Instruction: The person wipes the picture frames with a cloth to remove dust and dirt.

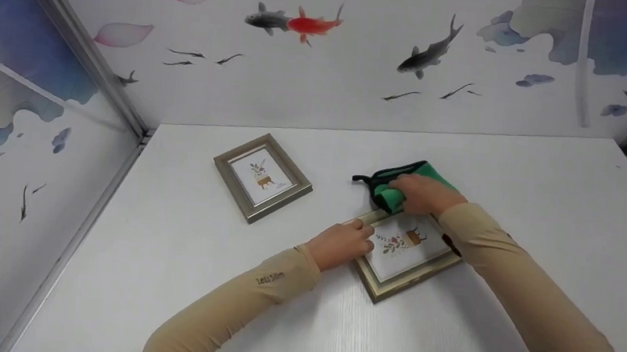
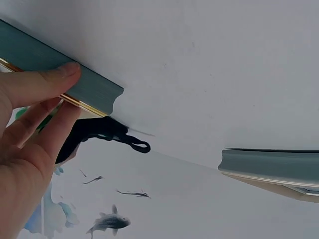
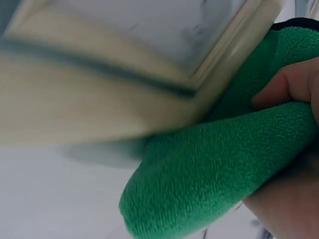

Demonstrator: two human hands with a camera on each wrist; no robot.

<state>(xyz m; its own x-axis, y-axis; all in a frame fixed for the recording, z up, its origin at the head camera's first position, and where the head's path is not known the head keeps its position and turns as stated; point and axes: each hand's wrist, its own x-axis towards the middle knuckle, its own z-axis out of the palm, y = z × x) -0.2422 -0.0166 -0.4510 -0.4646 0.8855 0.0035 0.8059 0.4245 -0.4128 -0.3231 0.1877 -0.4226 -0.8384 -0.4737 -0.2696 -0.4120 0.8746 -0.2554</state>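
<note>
A gold-edged picture frame holding a plant print lies face up at an angle on the table. My left hand grips its left side, the thumb against the outer edge and the fingers over the front in the left wrist view. With my right hand I hold a green cloth with black trim at the frame's far side. Part of the cloth is folded over between thumb and fingers, and it overlaps the frame's corner in the right wrist view. A black loop sticks out from the cloth.
A second picture frame with a similar print lies face up to the left on the white table. Behind the table rises a wall with painted fish; another painted panel stands along the left.
</note>
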